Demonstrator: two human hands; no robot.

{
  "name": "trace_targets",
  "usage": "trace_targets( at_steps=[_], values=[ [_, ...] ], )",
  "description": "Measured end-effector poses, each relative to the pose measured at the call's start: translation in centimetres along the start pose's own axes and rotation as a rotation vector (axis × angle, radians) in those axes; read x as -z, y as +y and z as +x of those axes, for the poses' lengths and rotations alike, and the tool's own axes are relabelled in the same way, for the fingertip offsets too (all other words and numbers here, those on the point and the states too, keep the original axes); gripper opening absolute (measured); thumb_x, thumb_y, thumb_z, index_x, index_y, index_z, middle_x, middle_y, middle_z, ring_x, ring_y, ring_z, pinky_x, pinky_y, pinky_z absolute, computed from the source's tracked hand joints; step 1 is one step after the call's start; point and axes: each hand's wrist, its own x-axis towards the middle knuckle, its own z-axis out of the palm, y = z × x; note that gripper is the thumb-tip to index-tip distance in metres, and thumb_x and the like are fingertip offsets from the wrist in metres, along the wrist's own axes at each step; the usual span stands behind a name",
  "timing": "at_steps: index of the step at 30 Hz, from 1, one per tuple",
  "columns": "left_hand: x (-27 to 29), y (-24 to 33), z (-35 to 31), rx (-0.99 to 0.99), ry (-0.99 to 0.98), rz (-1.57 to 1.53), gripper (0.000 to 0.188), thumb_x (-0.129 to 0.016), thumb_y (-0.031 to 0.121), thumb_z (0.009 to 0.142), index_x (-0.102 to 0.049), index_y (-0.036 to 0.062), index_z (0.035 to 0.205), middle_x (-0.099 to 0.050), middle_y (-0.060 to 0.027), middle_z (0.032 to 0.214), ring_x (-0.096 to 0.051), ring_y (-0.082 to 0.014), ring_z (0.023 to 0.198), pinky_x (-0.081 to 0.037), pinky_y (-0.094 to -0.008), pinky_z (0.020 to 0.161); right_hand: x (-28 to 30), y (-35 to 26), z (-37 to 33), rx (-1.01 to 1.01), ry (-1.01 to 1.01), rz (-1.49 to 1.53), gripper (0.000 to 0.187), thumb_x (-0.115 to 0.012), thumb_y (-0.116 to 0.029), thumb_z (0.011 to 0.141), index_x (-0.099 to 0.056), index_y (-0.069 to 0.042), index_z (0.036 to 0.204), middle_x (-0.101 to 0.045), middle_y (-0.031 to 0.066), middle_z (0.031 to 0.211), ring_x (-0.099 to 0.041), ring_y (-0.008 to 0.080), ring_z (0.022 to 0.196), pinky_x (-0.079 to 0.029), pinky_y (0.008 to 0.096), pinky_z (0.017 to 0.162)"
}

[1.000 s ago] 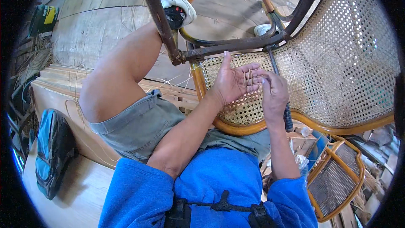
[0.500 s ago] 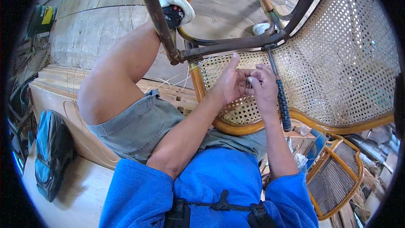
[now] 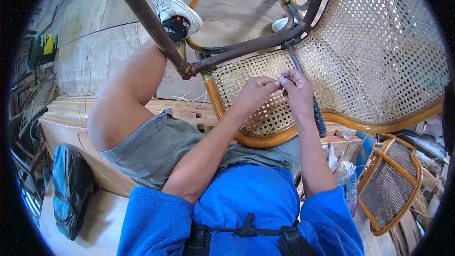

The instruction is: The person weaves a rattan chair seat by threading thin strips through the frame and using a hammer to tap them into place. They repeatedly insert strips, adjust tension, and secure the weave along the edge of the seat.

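Observation:
My left hand and my right hand meet fingertip to fingertip over a woven cane panel. Both are closed in a pinch; whatever sits between the fingers is too small to make out. The panel has a glossy brown rattan frame, whose near edge lies across my lap. Beside my right hand, partly hidden by it, a slim dark tool with a ridged black grip rests on the cane. A dark brown pole joint of the chair frame crosses just beyond my hands.
Another rattan piece with a woven panel stands at the lower right, near a clear plastic bottle. A blue and black backpack lies at the left on a pale board. A dark green can stands at the far left.
My left hand has turned from open, thumb up, to a pinch against the right fingertips. The view has shifted slightly, so the chair frame appears further left.

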Motion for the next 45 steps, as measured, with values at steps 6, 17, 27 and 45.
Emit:
trace_targets(
  at_steps=[6,17,27,45],
  values=[
    [0.0,0.4,-0.2,0.058,0.132,-0.044,0.028,-0.057,0.029,0.089,-0.068,0.0033,0.089,-0.056,0.0016,0.067,-0.043,-0.0073,0.058,-0.036,-0.0233,0.053,0.7,1.5,1.2,0.07,0.052,-0.093,0.009,-0.058,-0.002,0.084,-0.061,-0.001,0.092,-0.06,0.0007,0.078,-0.053,0.0064,0.071,-0.043,0.0195,0.064],
    [4.0,-0.6,4.0,0.193,0.336,-1.042,0.022,-0.056,0.029,0.09,-0.043,0.0176,0.076,-0.033,0.008,0.054,-0.027,-0.0055,0.041,-0.02,-0.0239,0.037,-0.5,5.3,10.8,0.288,-0.014,-0.428,0.013,-0.056,-0.009,0.082,-0.06,-0.002,0.092,-0.061,0.0083,0.072,-0.058,0.015,0.066,-0.046,0.0288,0.065],
    [4.9,-2.5,7.5,-0.406,0.716,-0.021,0.027,-0.056,0.022,0.09,-0.066,0.002,0.106,-0.063,-0.0019,0.079,-0.052,-0.0072,0.063,-0.044,-0.0234,0.06,-1.4,5.3,12.2,0.294,-0.087,-0.673,0.014,-0.058,-0.012,0.083,-0.062,-0.007,0.096,-0.065,0.0148,0.086,-0.064,0.0302,0.08,-0.049,0.035,0.071],
    [4.2,-1.4,5.7,-0.331,0.601,-0.182,0.026,-0.056,0.021,0.091,-0.067,0.0006,0.102,-0.065,-0.0024,0.086,-0.054,-0.0066,0.072,-0.045,-0.022,0.066,-3.2,4.4,11.2,0.365,0.028,-0.828,0.012,-0.057,-0.01,0.082,-0.061,-0.005,0.093,-0.064,0.0173,0.088,-0.061,0.0355,0.085,-0.048,0.0411,0.071]
  ],
)
